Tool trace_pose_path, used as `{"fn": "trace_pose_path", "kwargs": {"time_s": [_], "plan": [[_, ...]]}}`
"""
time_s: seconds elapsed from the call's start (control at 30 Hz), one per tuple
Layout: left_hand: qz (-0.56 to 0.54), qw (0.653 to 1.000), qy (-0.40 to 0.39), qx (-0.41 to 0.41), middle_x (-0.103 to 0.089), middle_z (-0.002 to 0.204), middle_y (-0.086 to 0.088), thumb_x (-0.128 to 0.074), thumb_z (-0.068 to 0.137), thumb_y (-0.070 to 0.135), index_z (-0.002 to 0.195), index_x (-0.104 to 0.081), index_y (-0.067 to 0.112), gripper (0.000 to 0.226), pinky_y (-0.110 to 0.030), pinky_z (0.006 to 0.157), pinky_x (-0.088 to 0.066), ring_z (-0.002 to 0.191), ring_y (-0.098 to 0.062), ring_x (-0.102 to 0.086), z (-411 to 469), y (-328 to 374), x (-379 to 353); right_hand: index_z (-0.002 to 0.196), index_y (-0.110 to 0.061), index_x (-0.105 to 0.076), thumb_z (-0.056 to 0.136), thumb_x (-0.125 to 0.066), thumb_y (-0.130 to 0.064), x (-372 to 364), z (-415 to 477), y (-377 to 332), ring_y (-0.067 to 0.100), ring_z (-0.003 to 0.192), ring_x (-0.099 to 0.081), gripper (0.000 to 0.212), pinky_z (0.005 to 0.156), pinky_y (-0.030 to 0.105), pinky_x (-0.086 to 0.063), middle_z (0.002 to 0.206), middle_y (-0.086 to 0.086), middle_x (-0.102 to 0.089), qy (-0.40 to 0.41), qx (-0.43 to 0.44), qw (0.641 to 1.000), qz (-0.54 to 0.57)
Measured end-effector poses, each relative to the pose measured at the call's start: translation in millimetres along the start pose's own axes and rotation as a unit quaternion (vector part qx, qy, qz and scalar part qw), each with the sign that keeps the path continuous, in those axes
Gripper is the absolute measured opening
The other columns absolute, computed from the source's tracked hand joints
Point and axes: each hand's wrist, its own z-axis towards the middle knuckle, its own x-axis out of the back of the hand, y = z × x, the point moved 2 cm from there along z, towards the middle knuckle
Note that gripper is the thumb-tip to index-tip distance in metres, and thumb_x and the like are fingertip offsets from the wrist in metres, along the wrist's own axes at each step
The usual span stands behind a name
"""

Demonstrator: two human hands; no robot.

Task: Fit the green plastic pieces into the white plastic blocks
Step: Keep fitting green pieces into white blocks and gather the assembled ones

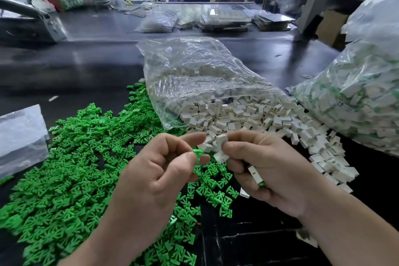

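**A:** How far along is the work?

**B:** I judge it is far from the end. A wide heap of loose green forked plastic pieces (75,168) covers the near left part of the dark table (86,60). Many small white hollow plastic blocks (259,119) spill from a clear plastic bag (194,67) toward the near right part. At the right edge a big clear bag (356,93) seems to hold white blocks with green inside, so a good number look finished.

**A:** And in the hands?

**B:** The left hand (159,175) pinches one green piece (197,153) between thumb and forefinger, and its other fingers are curled. The right hand (274,173) pinches one white block (222,138) at the fingertips and holds a few more under curled fingers. One fitted block (255,176) among them shows green at its end. The green piece and the white block are near each other above the table, not yet joined.

**A:** How does the piece look?

**B:** It is small and bright green, and the fingers hide most of it. The loose ones on the table show thin prongs. The block is a little box, and I cannot tell which side is open.
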Motion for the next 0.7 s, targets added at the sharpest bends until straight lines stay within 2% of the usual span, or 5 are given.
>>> {"fn": "trace_pose_path", "kwargs": {"time_s": [0.1, 0.2, 0.33, 0.5, 0.7], "plan": [[0.040, 0.999, -0.027, -0.007, -0.064, 0.118, 0.029, -0.056, 0.085, 0.033, 0.085, -0.060, 0.034, 0.004, -0.022, 0.078, -0.053, 0.102, 0.001, -0.066, -3, -2, -4, 0.098, -0.019, -0.075, 0.091, -0.069, -0.024, -5, -1, 2, 0.013, 0.039, -0.035, 0.010, 0.035, 0.016, -0.024, 0.064, 0.003, -0.052, -0.025, -0.010, 1.000, -0.012], [0.058, 0.998, -0.027, -0.015, -0.063, 0.118, 0.031, -0.058, 0.084, 0.033, 0.086, -0.060, 0.032, 0.003, -0.029, 0.068, -0.056, 0.092, -0.005, -0.069, -5, -1, -7, 0.107, -0.016, -0.074, 0.097, -0.061, -0.019, -9, 0, 6, 0.013, 0.038, -0.035, 0.016, 0.036, 0.015, -0.024, 0.065, 0.004, -0.051, -0.020, -0.009, 0.999, -0.025], [0.125, 0.989, -0.021, -0.077, -0.063, 0.115, 0.033, -0.058, 0.082, 0.039, 0.082, -0.057, 0.035, 0.004, -0.002, 0.051, -0.040, 0.061, 0.012, -0.059, -7, 2, -11, 0.109, -0.011, -0.074, 0.090, -0.060, -0.014, -11, 1, 7, 0.013, 0.041, -0.036, 0.024, 0.035, 0.016, -0.025, 0.069, 0.006, -0.054, -0.027, -0.016, 0.999, 0.006], [0.146, 0.984, -0.033, -0.094, -0.058, 0.126, 0.032, -0.055, 0.083, 0.039, 0.084, -0.057, 0.035, 0.004, -0.008, 0.071, -0.048, 0.095, 0.005, -0.066, -7, 0, -12, 0.100, -0.006, -0.075, 0.092, -0.059, -0.003, -13, 0, 6, 0.010, 0.044, -0.040, 0.018, 0.033, 0.015, -0.026, 0.079, 0.009, -0.060, -0.034, -0.023, 0.996, 0.076], [0.145, 0.985, 0.011, -0.094, -0.064, 0.111, 0.035, -0.059, 0.081, 0.037, 0.081, -0.057, 0.035, 0.003, -0.007, 0.048, -0.044, 0.060, -0.001, -0.062, -7, 1, -11, 0.112, -0.003, -0.072, 0.087, -0.069, -0.023, -13, 3, 12, 0.009, 0.044, -0.043, 0.032, 0.032, 0.015, -0.029, 0.081, 0.007, -0.063, -0.046, -0.031, 0.994, 0.099]]}}
